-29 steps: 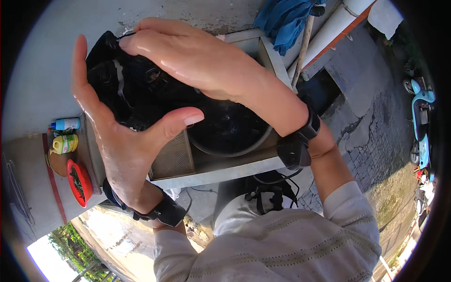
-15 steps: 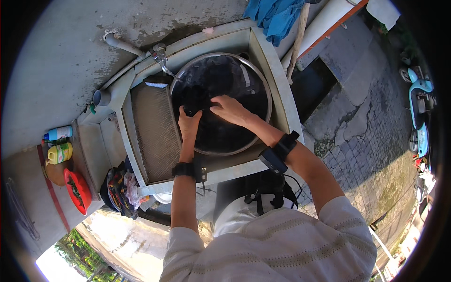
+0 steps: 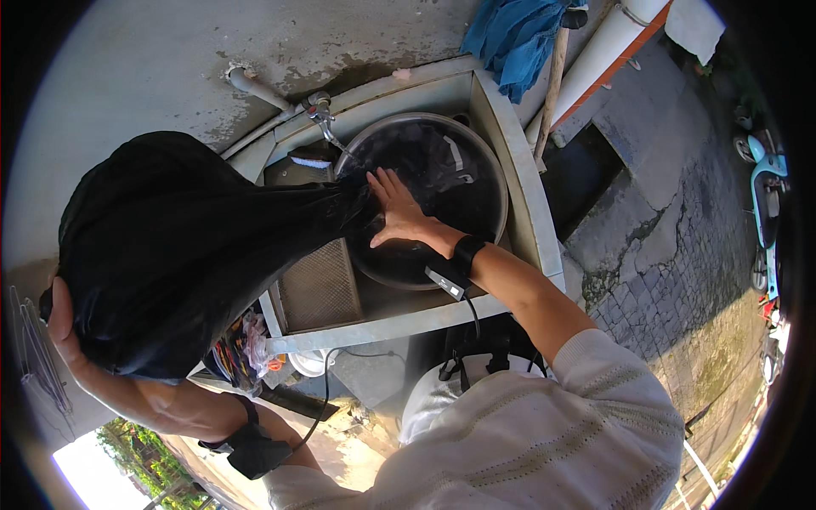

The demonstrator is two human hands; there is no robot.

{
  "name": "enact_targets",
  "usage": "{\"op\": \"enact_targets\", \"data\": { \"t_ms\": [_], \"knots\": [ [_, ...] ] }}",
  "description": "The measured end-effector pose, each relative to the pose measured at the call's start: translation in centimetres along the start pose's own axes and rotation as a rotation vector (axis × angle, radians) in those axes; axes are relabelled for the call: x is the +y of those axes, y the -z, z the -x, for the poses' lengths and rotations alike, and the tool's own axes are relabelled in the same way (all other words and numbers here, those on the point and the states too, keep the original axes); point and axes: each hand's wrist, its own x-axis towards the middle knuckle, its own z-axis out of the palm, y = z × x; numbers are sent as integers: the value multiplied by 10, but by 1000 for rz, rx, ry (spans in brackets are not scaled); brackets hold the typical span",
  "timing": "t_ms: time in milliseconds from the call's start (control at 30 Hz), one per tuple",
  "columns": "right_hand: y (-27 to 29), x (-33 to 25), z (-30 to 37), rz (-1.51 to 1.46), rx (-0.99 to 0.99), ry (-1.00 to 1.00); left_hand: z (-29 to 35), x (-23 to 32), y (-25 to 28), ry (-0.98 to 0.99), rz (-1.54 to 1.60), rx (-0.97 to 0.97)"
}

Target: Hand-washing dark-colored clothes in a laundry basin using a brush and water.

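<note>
A large black cloth [image 3: 187, 246], wet-looking and bunched, stretches from the round metal basin [image 3: 503, 191] up and out to the left. My left hand [image 3: 78, 361] is wrapped around its raised far end, the thumb showing on the outside and the other fingers hidden beneath. Over the basin's left part, my right hand [image 3: 399, 212] lies with fingers apart against the narrow lower end of the cloth. More dark fabric with a pale stripe [image 3: 455, 153] sits in the dark water of the basin.
The basin stands in a stone sink [image 3: 408, 327] beside a textured washboard slab [image 3: 323, 289]. A metal tap [image 3: 320, 110] reaches over the basin's edge, near a brush [image 3: 310, 161]. Blue cloth [image 3: 514, 42] hangs by a wooden pole [image 3: 552, 93]. A blue scooter [image 3: 767, 204] stands far right.
My left hand has lifted the black cloth out of the basin, up and to the left. My right hand has stayed over the basin, its fingers now spread.
</note>
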Motion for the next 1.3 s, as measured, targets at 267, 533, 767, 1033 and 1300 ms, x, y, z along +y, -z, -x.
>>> {"op": "enact_targets", "data": {
  "t_ms": [267,533,767,1033,1300],
  "knots": [
    [-54,21,-20,-44,-192,-45,25,-42,30,7,42,-19],
    [35,42,30,-65,-264,-527,174,-108,-71,1356,872,-245],
    [178,-119,-4,-506,32,-279,229,-104,-105,1342,877,-404],
    [319,-280,31,-1089,-77,49,238,-81,-146,1283,1072,-536],
    [226,-188,14,-418,49,-44,313,-65,-196,747,570,-781]
  ]
}}
